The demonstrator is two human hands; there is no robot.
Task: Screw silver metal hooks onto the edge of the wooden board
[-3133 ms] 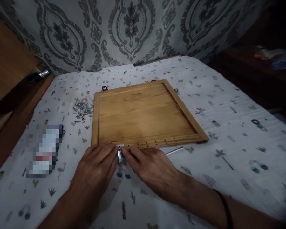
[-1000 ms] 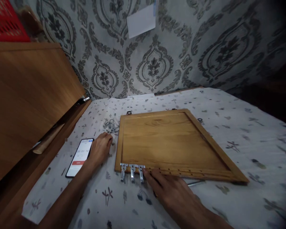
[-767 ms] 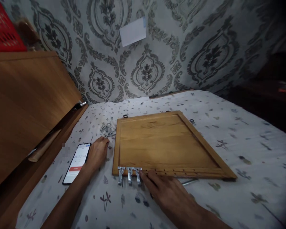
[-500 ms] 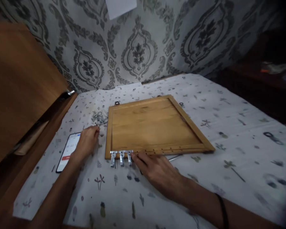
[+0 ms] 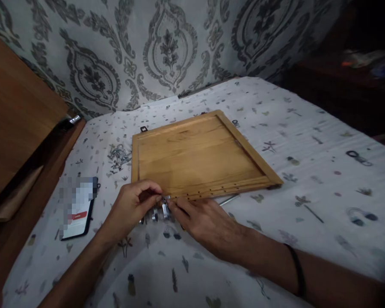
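A framed wooden panel (image 5: 192,154) lies on the patterned white cloth, with a row of small dark holes along its near edge. Silver metal hooks (image 5: 165,210) hang over that edge near its left corner. My left hand (image 5: 133,205) is closed in a pinch at the top of the hooks; whatever its fingertips hold is too small to name. From the right, my right hand (image 5: 208,222) presses its closed fingers against the rightmost hook and the panel's edge. A thin metal rod (image 5: 229,199) pokes out from under the panel beside this hand.
A phone (image 5: 80,209) lies on the cloth (image 5: 244,265) at the left. Beyond it is a pile of small metal pieces (image 5: 119,156). A brown wooden board (image 5: 16,115) stands along the left side, and a patterned curtain (image 5: 167,47) hangs behind.
My left hand has moved right, from beside the phone to the hooks. My right hand stays at the rightmost hook. The view has shifted a little, so the panel appears higher and further left.
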